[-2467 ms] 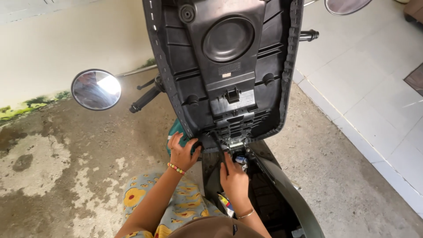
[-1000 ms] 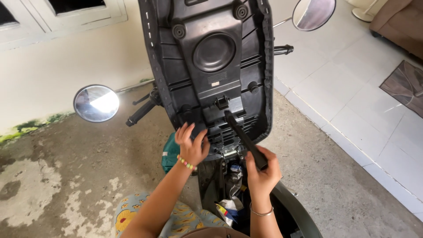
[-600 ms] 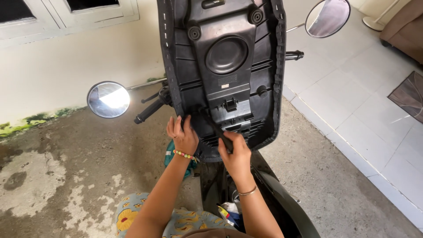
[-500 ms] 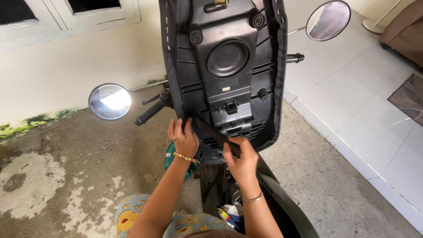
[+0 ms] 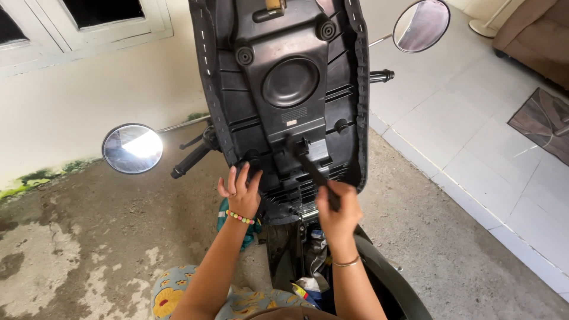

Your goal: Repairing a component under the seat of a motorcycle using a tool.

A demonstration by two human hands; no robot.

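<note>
A raised black plastic scooter seat (image 5: 284, 95), seen from its ribbed underside with a round moulded dish near the middle, fills the upper centre of the frame. A slim black rod-shaped tool (image 5: 313, 172) lies across its lower part. The right hand (image 5: 339, 213) is closed round the tool's lower end, at centre frame just below the seat's bottom edge. The left hand (image 5: 240, 192), with a beaded bracelet at the wrist, rests with fingers loosely spread against the seat's lower left edge.

Compared with half a second ago, the right hand sits a little lower and farther right, and more of the tool shows against the seat; the left hand has hardly moved.

The tool's long axis runs diagonally, its tip pointing up and left toward the seat's centre bracket, its grip down and right.

A round mirror (image 5: 132, 148) shines at left; another (image 5: 421, 25) sits at upper right.
</note>
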